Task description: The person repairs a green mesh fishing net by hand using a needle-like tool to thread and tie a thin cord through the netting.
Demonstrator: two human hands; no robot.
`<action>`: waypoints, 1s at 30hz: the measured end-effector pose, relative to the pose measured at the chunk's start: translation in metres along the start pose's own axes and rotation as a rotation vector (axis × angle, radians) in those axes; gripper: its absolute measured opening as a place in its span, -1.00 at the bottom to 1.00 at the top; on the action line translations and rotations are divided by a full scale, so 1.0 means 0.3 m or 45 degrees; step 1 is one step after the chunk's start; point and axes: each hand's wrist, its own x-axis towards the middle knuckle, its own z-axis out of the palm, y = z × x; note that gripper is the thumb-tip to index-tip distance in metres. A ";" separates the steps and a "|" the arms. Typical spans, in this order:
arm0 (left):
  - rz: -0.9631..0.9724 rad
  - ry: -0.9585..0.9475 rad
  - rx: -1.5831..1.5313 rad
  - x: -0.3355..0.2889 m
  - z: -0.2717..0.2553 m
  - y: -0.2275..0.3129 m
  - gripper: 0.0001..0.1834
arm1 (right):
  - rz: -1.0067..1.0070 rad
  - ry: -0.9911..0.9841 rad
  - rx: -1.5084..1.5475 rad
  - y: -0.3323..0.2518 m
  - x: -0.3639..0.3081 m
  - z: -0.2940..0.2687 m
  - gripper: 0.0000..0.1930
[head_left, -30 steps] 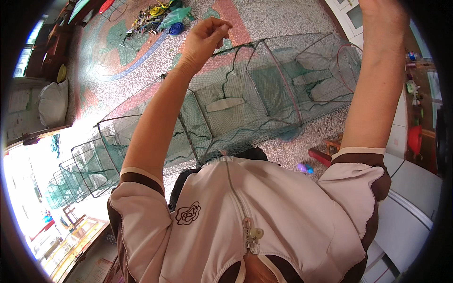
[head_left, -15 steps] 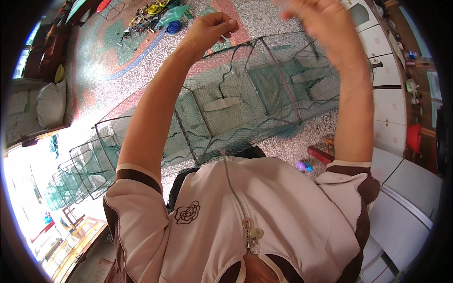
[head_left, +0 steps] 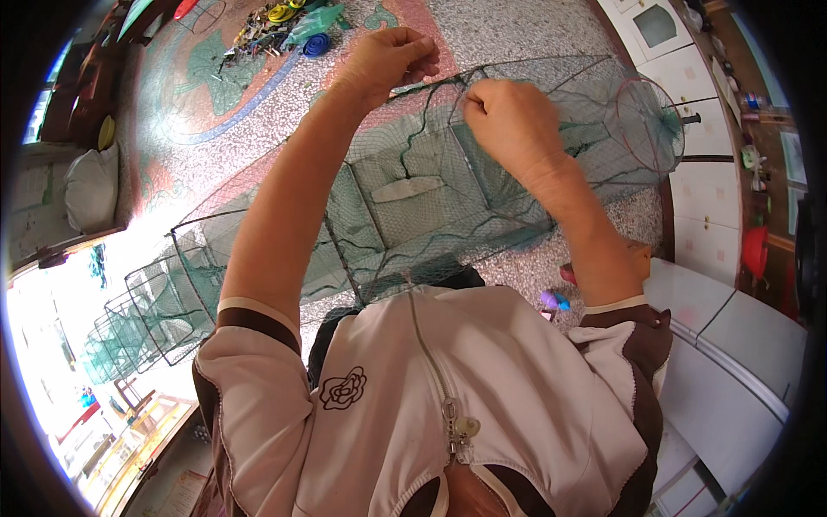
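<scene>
A long folding fish trap of green netting over dark square frames stretches across in front of me, from the lower left to the upper right. At its far edge my left hand is closed, thumb and fingers pressed together by a dark frame bar; what they pinch is too small to make out. Just right of it, over the netting, my right hand is closed in a pinch, knuckles up. Anything between its fingertips is hidden. A round hoop shapes the trap's right end.
A heap of small odds and ends lies on the patterned floor, beside a blue coiled strap and a green plastic bag. White cabinets line the right side. A white sack stands at the left.
My right hand has come down and left from the upper right, fingers now pinched over the netting. The left hand stays almost where it was at the trap's far edge.
</scene>
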 end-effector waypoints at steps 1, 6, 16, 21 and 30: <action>-0.021 0.013 0.006 -0.005 0.007 0.001 -0.77 | 0.006 0.012 0.007 0.000 0.003 0.010 -0.84; -0.109 -0.041 0.023 0.004 -0.004 -0.019 -0.79 | 0.020 0.096 0.037 -0.006 0.014 0.049 -0.81; 0.139 0.047 0.169 -0.029 0.034 -0.005 -0.76 | -0.122 0.230 0.021 -0.049 0.042 0.034 -0.84; 0.377 0.060 0.100 -0.035 0.026 -0.006 -0.76 | -0.013 0.220 0.054 -0.021 0.116 0.076 -0.78; 0.145 0.036 -0.112 -0.024 0.000 -0.028 -0.78 | -0.155 0.482 0.477 -0.055 0.232 -0.049 -0.71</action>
